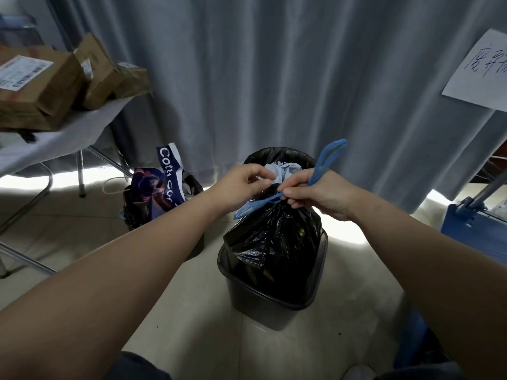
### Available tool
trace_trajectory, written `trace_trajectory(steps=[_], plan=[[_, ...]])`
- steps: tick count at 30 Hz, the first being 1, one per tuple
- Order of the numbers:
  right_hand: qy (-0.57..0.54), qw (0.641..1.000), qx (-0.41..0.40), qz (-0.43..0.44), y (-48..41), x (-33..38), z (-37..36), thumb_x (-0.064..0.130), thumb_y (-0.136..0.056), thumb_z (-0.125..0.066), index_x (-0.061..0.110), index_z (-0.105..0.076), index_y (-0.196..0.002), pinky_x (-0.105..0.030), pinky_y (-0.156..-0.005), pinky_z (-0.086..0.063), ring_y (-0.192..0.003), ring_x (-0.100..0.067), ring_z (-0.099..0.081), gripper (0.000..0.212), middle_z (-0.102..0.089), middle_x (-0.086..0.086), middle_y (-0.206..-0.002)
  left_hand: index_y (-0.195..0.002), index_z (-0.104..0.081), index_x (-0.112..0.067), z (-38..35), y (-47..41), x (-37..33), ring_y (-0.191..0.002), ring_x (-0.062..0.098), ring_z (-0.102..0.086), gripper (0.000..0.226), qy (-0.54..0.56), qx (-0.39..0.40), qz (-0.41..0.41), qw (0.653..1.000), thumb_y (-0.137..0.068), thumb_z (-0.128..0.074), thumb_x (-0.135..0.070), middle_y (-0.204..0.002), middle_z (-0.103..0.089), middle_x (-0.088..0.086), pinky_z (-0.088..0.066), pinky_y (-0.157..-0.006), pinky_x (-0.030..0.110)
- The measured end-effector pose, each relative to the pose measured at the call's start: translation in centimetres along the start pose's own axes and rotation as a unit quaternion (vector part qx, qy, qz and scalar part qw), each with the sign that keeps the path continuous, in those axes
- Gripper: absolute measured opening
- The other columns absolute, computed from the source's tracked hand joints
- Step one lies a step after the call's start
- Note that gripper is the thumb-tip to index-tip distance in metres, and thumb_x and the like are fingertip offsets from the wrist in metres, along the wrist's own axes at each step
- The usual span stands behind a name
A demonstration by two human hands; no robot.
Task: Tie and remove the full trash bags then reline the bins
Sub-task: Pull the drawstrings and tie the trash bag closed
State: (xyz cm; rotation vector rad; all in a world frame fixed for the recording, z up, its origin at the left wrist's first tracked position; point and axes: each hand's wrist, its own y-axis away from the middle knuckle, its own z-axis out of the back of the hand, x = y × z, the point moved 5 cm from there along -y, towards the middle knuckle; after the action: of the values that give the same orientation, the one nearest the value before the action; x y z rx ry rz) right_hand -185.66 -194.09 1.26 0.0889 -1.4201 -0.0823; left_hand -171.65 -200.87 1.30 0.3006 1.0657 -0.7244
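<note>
My right hand (315, 196) pinches the blue drawstring (329, 156) between thumb and forefinger. One loop stands up past the knuckles and another hangs below my left wrist. My left hand (244, 182) is curled, pinching at the gathered neck of the black bag (274, 237); I cannot tell whether it also has the strap. The bag sits in its bin (277, 300) on the floor, neck drawn up above the rim.

A pale wad of rubbish (285, 170) pokes out of the neck, and I judge it the main risk: if I cinch over it, the knot closes loose or the wad drops out. The strap looks slick and narrow, so a light pinch may slip. Too hard a pull may tear the thin film or tip the bin toward the second bin (134, 212) nearby.
</note>
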Motion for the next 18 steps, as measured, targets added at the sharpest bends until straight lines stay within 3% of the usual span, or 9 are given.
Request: trace_trajectory(steps=[4,8,14,18], plan=[[-0.050,0.998,0.012,-0.032,0.0,-0.2,-0.6,-0.002,-0.090,-0.054,0.007,-0.067,-0.085,-0.012,-0.056,-0.050,-0.058,-0.004,-0.055,0.017,-0.063,-0.002,-0.069,-0.110,-0.060,0.000,-1.1,0.2,-1.0,-0.071,-0.008,-0.061,0.020,0.038,0.101,0.016,0.994,-0.092,-0.053,-0.005,-0.089,-0.062,-0.001,-0.046,-0.069,0.006],[-0.047,0.998,0.025,-0.031,0.0,-0.2,-0.5,-0.001,-0.090,-0.054,0.007,-0.069,-0.085,-0.012,-0.058,-0.049,-0.059,-0.004,-0.055,0.018,-0.062,-0.002,-0.070,-0.092,-0.066,-0.018,-1.8,0.5,-0.4,-0.084,0.005,-0.059,0.006,-0.008,0.175,0.043,0.984,-0.087,-0.064,-0.019,-0.089,-0.065,-0.002,-0.045,-0.087,0.020],[-0.051,0.998,0.025,-0.021,0.0,0.1,-0.4,-0.007,-0.085,-0.059,0.000,-0.068,-0.085,-0.013,-0.059,-0.051,-0.066,-0.008,-0.062,0.011,-0.069,-0.003,-0.074,-0.090,-0.067,-0.006,-1.6,0.1,0.1,-0.075,0.009,-0.056,0.011,-0.005,0.102,0.031,0.994,-0.084,-0.068,-0.015,-0.081,-0.063,0.004,-0.046,-0.075,0.021],[0.073,0.996,-0.019,0.042,-0.2,0.8,-0.1,-0.005,-0.079,-0.068,0.009,-0.070,-0.078,-0.019,-0.062,-0.053,-0.065,-0.011,-0.062,0.015,-0.067,-0.004,-0.070,-0.090,-0.067,-0.010,-1.2,-0.1,0.3,-0.073,0.003,-0.057,0.008,0.005,0.065,0.033,0.997,-0.089,-0.060,-0.009,-0.079,-0.063,-0.002,-0.047,-0.074,0.016]])
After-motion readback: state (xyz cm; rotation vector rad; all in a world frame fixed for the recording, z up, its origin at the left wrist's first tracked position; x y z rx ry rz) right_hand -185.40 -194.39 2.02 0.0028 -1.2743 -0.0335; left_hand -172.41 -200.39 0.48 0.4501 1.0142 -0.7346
